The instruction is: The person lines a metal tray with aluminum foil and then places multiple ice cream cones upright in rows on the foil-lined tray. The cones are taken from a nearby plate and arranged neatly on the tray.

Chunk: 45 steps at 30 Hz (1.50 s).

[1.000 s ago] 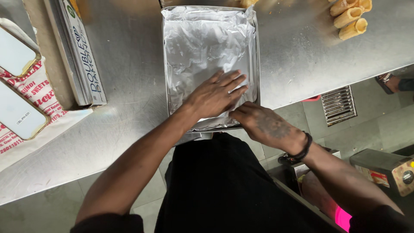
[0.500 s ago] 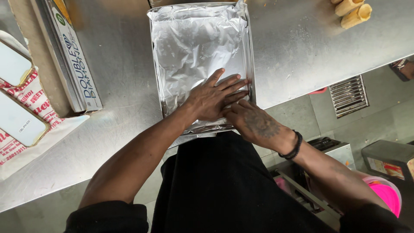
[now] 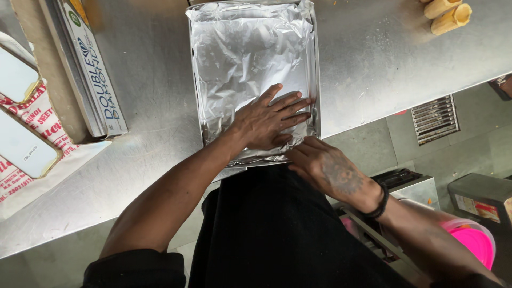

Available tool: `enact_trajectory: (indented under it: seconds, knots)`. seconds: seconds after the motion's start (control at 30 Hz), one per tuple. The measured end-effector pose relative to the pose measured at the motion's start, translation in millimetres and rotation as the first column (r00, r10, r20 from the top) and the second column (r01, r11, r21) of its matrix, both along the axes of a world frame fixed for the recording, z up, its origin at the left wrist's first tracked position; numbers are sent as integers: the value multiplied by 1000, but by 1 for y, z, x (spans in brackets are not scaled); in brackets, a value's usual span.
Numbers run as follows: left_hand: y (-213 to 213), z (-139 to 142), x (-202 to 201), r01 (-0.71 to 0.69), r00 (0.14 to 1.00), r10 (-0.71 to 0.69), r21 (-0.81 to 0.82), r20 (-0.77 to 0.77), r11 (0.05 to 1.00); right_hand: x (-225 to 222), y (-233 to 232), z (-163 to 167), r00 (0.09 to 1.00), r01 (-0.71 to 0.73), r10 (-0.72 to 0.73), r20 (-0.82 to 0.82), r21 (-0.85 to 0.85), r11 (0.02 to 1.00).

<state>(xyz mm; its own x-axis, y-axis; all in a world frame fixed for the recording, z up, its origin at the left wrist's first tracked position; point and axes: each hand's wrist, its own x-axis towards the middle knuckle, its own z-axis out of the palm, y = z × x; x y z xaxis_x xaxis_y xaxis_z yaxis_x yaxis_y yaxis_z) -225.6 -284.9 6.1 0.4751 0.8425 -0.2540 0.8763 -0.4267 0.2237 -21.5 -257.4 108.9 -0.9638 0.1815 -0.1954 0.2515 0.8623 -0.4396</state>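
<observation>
A rectangular metal tray (image 3: 317,80) lined with crinkled aluminium foil (image 3: 245,58) sits on a steel counter (image 3: 154,122). My left hand (image 3: 269,120) lies flat inside the tray, fingers spread, pressing the foil near the front right corner. My right hand (image 3: 325,165) rests at the tray's near rim, its fingertips touching the foil folded over that edge. Neither hand holds anything. A black band circles my right wrist.
A long box of foil roll (image 3: 90,69) lies left of the tray. Two flat white-topped containers (image 3: 21,144) sit on printed paper at the far left. Tan rolled snacks (image 3: 448,13) lie at the top right. Below the counter are a floor grate (image 3: 434,120) and a pink lidded tub (image 3: 474,240).
My left hand has slid a little further into the tray and toward its right wall. My right hand stays at the near rim. The view has shifted slightly.
</observation>
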Motion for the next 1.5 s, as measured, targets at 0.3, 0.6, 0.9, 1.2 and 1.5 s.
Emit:
enact_trajectory:
  seconds: [0.3, 0.6, 0.9, 1.2, 1.5]
  knots:
    - [-1, -2, 1, 6, 1000, -3, 124, -22, 992, -27, -14, -15, 996, -68, 66, -61, -33, 997]
    - [-1, -1, 1, 7, 999, -3, 89, -38, 996, -18, -22, -26, 998, 39, -43, -36, -91, 995]
    - [-1, 0, 1, -11, 1000, 9, 134, 16, 991, -3, -23, -27, 980, -18, 57, -189, 206, 978]
    - [-4, 5, 0, -30, 1000, 30, 102, 7, 994, 17, 18, -15, 986, -153, 121, 112, 350, 924]
    - [-3, 5, 2, -34, 999, 31, 80, 42, 996, 31, 15, -27, 985, -18, 75, -155, 340, 940]
